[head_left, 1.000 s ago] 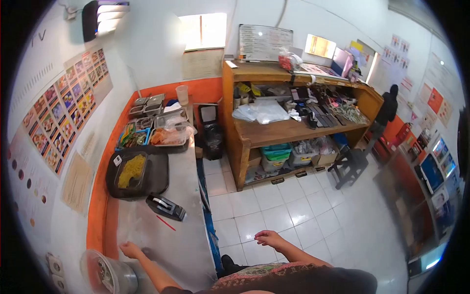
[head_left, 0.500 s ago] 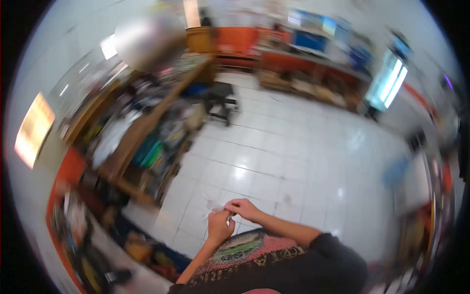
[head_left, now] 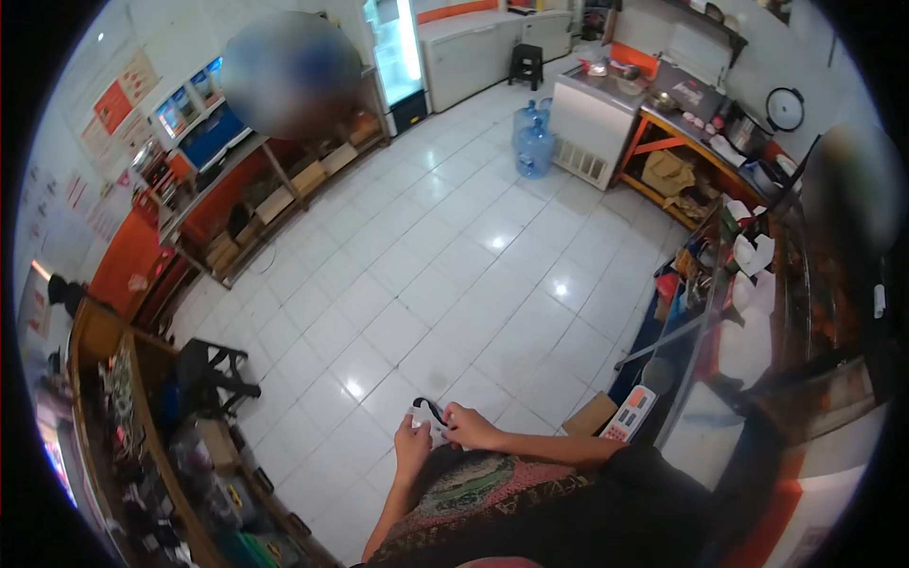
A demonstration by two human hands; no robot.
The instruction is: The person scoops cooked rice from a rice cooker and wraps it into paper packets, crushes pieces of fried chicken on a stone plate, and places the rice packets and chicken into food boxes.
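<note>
Low in the middle of the head view, my left hand [head_left: 412,449] and my right hand [head_left: 471,427] meet in front of my shirt. Between them is a small pale, see-through item [head_left: 425,417], perhaps a plastic bag, with a dark curved strip at its top. Fingers of both hands are closed on it. Its exact shape is too small to tell.
Tiled floor [head_left: 454,284] stretches ahead. A black stool [head_left: 213,374] and wooden shelf [head_left: 156,426] stand left. Blue water bottles [head_left: 535,150] stand by a white freezer [head_left: 592,123]. At right are a scale [head_left: 630,413] and a cluttered counter [head_left: 701,417].
The view has swung right, from the metal table and shelf to the floor and freezer side. My hands, apart at first, have come together on the pale item.
</note>
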